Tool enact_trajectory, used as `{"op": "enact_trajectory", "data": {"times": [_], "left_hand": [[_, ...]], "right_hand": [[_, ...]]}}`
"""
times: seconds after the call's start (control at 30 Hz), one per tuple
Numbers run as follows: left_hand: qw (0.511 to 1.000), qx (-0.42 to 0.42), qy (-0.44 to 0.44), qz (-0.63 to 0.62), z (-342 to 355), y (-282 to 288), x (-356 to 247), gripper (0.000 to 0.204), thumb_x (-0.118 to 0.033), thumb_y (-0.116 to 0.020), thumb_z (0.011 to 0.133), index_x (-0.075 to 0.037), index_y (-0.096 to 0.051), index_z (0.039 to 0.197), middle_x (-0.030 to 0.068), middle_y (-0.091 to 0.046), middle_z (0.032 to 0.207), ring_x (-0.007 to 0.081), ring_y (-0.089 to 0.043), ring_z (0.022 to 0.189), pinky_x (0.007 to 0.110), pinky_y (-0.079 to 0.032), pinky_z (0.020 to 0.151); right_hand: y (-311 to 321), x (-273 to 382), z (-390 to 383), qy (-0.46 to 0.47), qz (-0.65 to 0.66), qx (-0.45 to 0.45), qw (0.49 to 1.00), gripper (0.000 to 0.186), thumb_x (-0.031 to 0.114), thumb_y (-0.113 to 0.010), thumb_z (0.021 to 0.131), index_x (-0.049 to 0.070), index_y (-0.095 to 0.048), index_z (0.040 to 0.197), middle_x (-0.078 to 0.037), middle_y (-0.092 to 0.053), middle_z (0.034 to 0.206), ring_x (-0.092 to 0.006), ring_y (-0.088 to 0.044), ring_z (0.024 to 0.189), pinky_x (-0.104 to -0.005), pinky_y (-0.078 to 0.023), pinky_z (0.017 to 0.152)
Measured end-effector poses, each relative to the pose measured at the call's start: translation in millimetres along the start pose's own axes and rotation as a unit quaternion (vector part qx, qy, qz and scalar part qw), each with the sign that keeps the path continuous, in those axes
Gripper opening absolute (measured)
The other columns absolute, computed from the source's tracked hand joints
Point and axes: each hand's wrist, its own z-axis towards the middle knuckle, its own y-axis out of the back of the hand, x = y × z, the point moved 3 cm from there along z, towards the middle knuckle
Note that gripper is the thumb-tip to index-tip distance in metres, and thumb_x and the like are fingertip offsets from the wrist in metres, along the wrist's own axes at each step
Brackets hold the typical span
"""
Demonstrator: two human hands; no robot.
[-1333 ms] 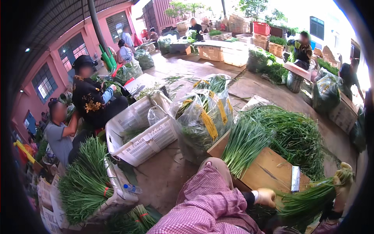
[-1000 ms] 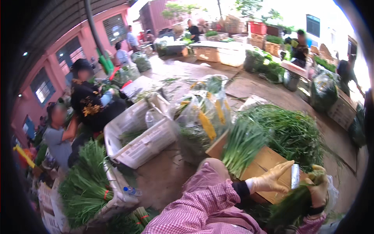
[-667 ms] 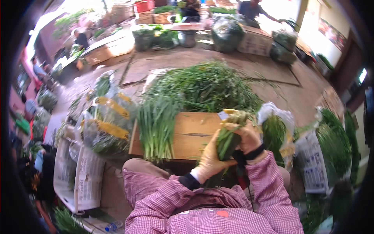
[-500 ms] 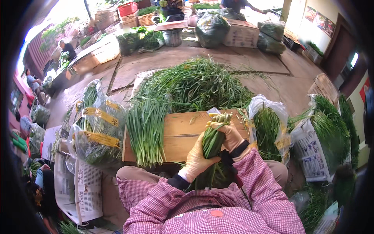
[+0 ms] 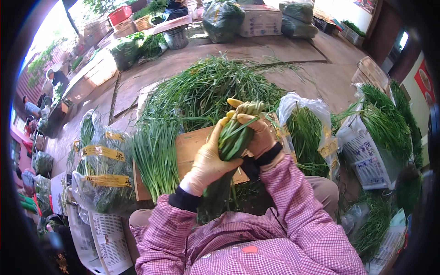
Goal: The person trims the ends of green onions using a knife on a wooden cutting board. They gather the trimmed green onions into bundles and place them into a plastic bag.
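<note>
Upright between my hands is a bunch of green garlic chives (image 5: 234,143), its pale stem ends on top and its leaves hanging toward my lap. My left hand (image 5: 206,160), in a pale glove, grips the bunch from the left, thumb across its front. Also gloved, my right hand (image 5: 261,137) closes on its right side just under the stem ends. Beneath and behind the hands lies a wooden board (image 5: 195,143). A neat row of garlic chives (image 5: 158,158) covers the board's left side, stem ends toward me.
Beyond the board spreads a loose heap of greens (image 5: 206,89). Plastic bags of greens flank it, one taped in yellow (image 5: 103,167) at left, another (image 5: 308,137) at right. Crates stand farther out, a white one (image 5: 366,151) at right and another (image 5: 107,238) at lower left.
The whole view has tilted and shifted. Both hands have brought the bunch higher against the board, and the left fingers now reach nearer the stem ends.
</note>
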Motion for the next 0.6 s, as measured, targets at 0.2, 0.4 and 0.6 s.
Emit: {"op": "enact_trajectory", "data": {"times": [0.2, 0.4, 0.6], "left_hand": [[0.951, 0.052, 0.096, 0.291, 4.2, 12.4, 58.7, 0.090, -0.034, -0.083, 0.074, -0.008, -0.042, 0.150, 0.0184, -0.071, 0.118, 0.0356, -0.070, 0.107, 0.041, -0.056, 0.091], [0.815, 0.197, 0.213, 0.502, -18.1, -17.6, 169.9, 0.090, -0.030, -0.082, 0.073, -0.011, -0.039, 0.150, 0.0149, -0.068, 0.115, 0.0334, -0.069, 0.105, 0.045, -0.055, 0.088], [0.826, 0.159, 0.227, 0.491, -39.8, -32.3, 198.3, 0.117, -0.040, -0.091, 0.063, -0.008, -0.029, 0.157, 0.0122, -0.060, 0.129, 0.0303, -0.060, 0.119, 0.045, -0.048, 0.098]], "right_hand": [[75.9, -78.5, -2.1, -0.015, 0.123, -0.053, 0.991, 0.052, 0.019, -0.071, 0.097, 0.009, -0.051, 0.144, -0.009, -0.064, 0.128, -0.0243, -0.061, 0.123, -0.0429, -0.047, 0.110], [158.0, -92.1, -54.2, -0.293, -0.647, -0.128, 0.692, 0.050, 0.036, -0.070, 0.094, 0.002, -0.062, 0.131, -0.016, -0.064, 0.136, -0.0303, -0.059, 0.128, -0.0378, -0.045, 0.109], [182.9, -33.0, -56.8, -0.176, -0.863, -0.221, 0.419, 0.056, 0.040, -0.074, 0.087, 0.006, -0.061, 0.130, -0.017, -0.067, 0.126, -0.0323, -0.067, 0.112, -0.0428, -0.054, 0.096]]}}
